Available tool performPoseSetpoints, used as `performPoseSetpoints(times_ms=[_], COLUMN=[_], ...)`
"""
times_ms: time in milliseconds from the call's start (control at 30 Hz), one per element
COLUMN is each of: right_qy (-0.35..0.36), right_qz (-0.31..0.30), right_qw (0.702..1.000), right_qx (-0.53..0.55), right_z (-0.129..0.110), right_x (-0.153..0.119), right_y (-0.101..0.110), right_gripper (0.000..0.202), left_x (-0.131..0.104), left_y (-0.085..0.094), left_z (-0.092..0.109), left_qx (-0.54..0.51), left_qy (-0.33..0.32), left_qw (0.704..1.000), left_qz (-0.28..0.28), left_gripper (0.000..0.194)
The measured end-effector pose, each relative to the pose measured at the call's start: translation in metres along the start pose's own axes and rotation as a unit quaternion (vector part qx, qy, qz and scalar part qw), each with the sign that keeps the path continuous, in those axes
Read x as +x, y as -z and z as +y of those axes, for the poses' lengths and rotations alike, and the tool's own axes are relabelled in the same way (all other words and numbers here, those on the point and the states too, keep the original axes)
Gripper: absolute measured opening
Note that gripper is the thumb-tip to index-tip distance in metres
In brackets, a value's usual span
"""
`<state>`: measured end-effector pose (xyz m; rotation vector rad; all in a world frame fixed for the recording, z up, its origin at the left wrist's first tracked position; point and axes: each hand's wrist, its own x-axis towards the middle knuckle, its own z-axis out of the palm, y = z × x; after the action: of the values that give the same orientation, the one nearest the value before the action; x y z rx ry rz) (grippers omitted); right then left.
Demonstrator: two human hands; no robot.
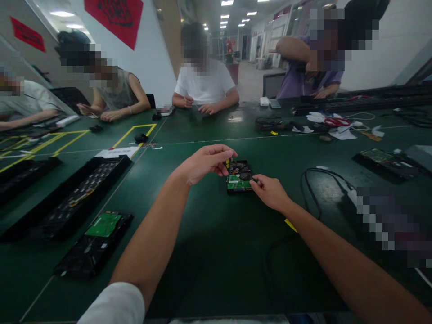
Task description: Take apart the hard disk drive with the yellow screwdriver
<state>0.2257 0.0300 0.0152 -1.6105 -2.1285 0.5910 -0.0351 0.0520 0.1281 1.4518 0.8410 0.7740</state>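
Note:
A hard drive [239, 183] lies on the green table, its green circuit board facing up. My right hand [272, 191] pinches the drive's right edge between thumb and fingers. Over the drive's upper left corner, my left hand [212, 162] is closed around a short yellow-and-black tool, apparently a small screwdriver [228, 164], held upright. The tool's tip is too small to make out, so I cannot tell whether it touches a screw.
To the left lie another drive in a black frame [97, 240] and a long black tray [81, 193]. A looped black cable [312, 173] and a drive [384, 163] are at the right. Cables and scraps [332, 123] lie farther back. Several people sit across the table.

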Motion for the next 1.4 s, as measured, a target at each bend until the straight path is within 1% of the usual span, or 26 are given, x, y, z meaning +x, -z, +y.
performPoseSetpoints(times_ms=[133,300,433,567,733,833,900,1000,1133,1233,1400], right_qy=[-0.003,0.000,0.003,-0.006,-0.005,-0.003,-0.004,-0.005,0.003,0.002,-0.005], right_qz=[-0.001,0.006,0.007,-0.001,-0.002,0.001,0.003,0.000,0.006,0.003,-0.005], right_qw=[1.000,1.000,1.000,1.000,1.000,1.000,1.000,1.000,1.000,1.000,1.000], right_qx=[0.005,0.004,0.001,0.008,0.012,-0.001,-0.005,-0.001,0.001,0.005,0.002], right_z=[0.0008,0.0026,0.0035,0.0036,0.0021,0.0008,0.0006,0.0017,0.0034,0.0029,0.0005], right_x=[-0.0003,0.0000,0.0007,0.0003,-0.0002,-0.0001,-0.0001,0.0001,0.0007,0.0005,-0.0010], right_y=[-0.0006,-0.0023,-0.0028,-0.0027,-0.0017,-0.0007,-0.0004,-0.0010,-0.0022,-0.0018,0.0005], right_gripper=[0.040,0.040,0.039,0.040,0.040,0.039,0.039,0.039,0.038,0.038,0.039], left_x=[-0.0006,-0.0012,-0.0010,-0.0015,-0.0017,0.0002,0.0013,0.0018,0.0006,-0.0005,-0.0003], left_y=[-0.0023,-0.0038,-0.0032,-0.0039,-0.0044,-0.0041,-0.0041,-0.0044,-0.0039,-0.0030,-0.0024], left_z=[0.0009,0.0016,0.0019,0.0051,0.0062,0.0033,0.0019,0.0015,0.0022,0.0022,0.0017], left_qx=[-0.017,-0.041,-0.042,-0.032,-0.042,-0.057,-0.048,-0.013,0.014,0.008,-0.030], left_qy=[0.011,0.018,0.019,0.022,0.021,0.016,0.013,0.012,0.004,0.002,0.005], left_qw=[1.000,0.999,0.999,0.999,0.999,0.998,0.998,0.999,1.000,1.000,0.999], left_qz=[0.008,0.024,0.017,0.029,0.015,0.031,0.037,0.028,0.008,0.008,0.015], left_gripper=[0.036,0.034,0.033,0.027,0.026,0.026,0.028,0.032,0.030,0.031,0.032])
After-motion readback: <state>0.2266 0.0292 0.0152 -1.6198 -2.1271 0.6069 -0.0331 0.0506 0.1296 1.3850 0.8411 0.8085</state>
